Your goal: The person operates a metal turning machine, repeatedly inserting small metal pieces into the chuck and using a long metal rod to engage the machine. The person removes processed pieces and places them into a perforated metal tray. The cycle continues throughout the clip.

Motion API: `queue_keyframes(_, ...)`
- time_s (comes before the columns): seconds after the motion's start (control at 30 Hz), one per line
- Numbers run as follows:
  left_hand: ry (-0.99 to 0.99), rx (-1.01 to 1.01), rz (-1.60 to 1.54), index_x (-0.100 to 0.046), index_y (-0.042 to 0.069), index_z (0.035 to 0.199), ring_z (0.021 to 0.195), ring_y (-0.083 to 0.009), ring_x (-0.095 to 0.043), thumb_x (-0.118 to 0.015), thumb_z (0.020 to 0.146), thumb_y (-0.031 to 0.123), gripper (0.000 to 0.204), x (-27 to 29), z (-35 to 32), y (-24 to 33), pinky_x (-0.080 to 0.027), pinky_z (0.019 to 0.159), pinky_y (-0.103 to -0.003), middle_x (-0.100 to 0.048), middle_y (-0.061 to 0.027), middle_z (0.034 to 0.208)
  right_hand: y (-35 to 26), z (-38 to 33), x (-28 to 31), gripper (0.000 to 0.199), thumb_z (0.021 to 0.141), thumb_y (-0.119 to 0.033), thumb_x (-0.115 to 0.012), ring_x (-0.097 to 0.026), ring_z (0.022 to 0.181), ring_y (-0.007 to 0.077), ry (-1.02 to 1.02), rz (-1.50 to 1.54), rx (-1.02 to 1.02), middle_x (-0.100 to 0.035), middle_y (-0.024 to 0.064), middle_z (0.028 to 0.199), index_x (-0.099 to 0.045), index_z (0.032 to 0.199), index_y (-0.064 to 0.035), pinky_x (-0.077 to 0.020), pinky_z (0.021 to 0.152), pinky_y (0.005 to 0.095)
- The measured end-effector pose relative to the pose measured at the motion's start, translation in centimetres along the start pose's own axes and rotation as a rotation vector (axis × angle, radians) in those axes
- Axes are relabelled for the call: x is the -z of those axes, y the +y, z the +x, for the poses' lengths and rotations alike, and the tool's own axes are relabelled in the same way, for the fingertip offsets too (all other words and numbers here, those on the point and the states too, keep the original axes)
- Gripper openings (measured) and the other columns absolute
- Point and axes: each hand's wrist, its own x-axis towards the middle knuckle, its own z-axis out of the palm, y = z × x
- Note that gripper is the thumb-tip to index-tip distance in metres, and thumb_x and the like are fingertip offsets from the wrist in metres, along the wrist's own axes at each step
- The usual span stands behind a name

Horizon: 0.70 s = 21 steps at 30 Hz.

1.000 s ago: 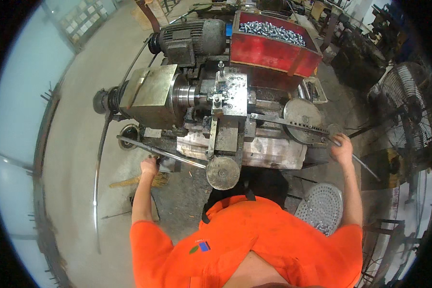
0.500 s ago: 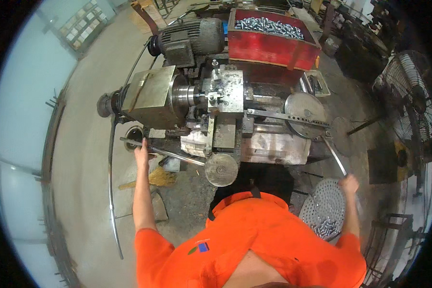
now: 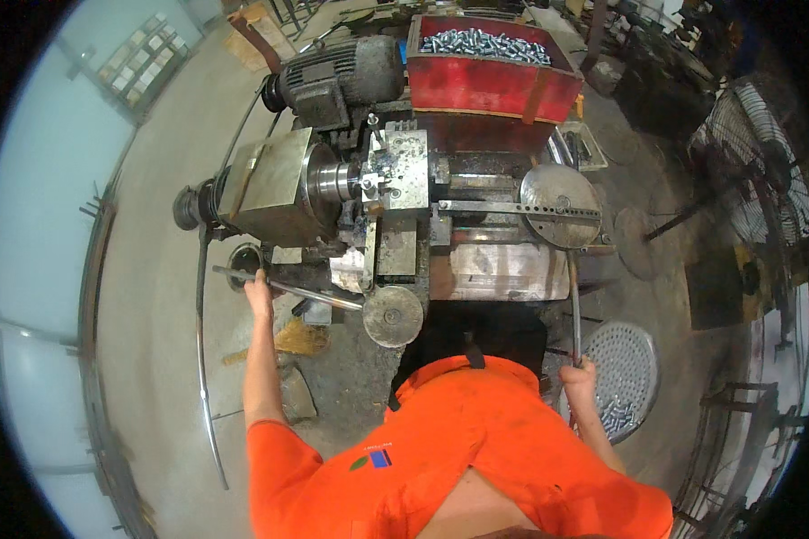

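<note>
Left hand (image 3: 259, 289), left of centre: fingers wrapped around long steel lever (image 3: 288, 287) of lathe (image 3: 377, 207). Right hand (image 3: 577, 373), lower right: fist closed on thin upright rod (image 3: 573, 305) beside perforated tray (image 3: 634, 359).

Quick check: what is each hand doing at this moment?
Left hand: closed around the long grey metal lever bar on the machine's left.
Right hand: closed on the thin upright metal rod handle.
</note>
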Motion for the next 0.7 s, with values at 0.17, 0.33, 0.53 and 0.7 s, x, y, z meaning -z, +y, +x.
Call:
queue_keyframes(0.17,-0.037,0.198,0.343,-0.051,-0.002,0.073,0.043,-0.0238,-0.059,-0.051,0.085,0.038,0.042,2.1,-0.8,2.1,-0.052,0.039,-0.033,-0.054,-0.0104,0.055,0.1,2.3,3.5,0.023,0.062,-0.02,-0.058,-0.048,0.053,0.0232,-0.058,-0.074,-0.175,-0.046,0.0113,0.055,-0.053,0.071,-0.0002,-0.0407,0.051,0.0371)
queue_keyframes(0.33,-0.016,0.153,0.176,-0.051,-0.006,0.083,0.05,-0.0252,-0.061,-0.052,0.086,0.037,0.043,0.7,-0.8,1.5,-0.053,0.042,-0.034,-0.058,-0.0149,0.066,5.8,13.8,13.2,0.035,0.062,-0.029,-0.067,-0.06,0.073,0.0379,0.117,-1.023,0.13,-0.061,0.0201,0.076,-0.059,0.082,-0.0018,-0.0467,0.064,0.0491)
queue_keyframes(0.53,-0.149,0.197,-0.018,-0.054,-0.006,0.094,0.056,-0.0247,-0.062,-0.053,0.087,0.041,0.048,0.3,0.1,0.9,-0.055,0.05,-0.033,-0.059,-0.0138,0.074,1.9,25.4,14.6,0.059,0.069,-0.027,-0.059,-0.052,0.106,0.0294,0.602,-1.259,-0.019,-0.052,0.0137,0.118,-0.048,0.123,-0.0048,-0.0393,0.089,0.0466)
queue_keyframes(0.7,-0.174,0.095,0.293,-0.055,0.002,0.107,0.072,-0.0229,-0.064,-0.051,0.085,0.05,0.053,5.6,0.7,-5.8,-0.05,0.066,-0.036,-0.064,-0.0114,0.085,-0.9,20.6,5.7,0.084,0.058,-0.017,-0.063,-0.034,0.124,0.0405,0.605,-0.886,0.439,-0.037,0.0254,0.135,-0.033,0.133,0.0045,-0.026,0.105,0.0433)
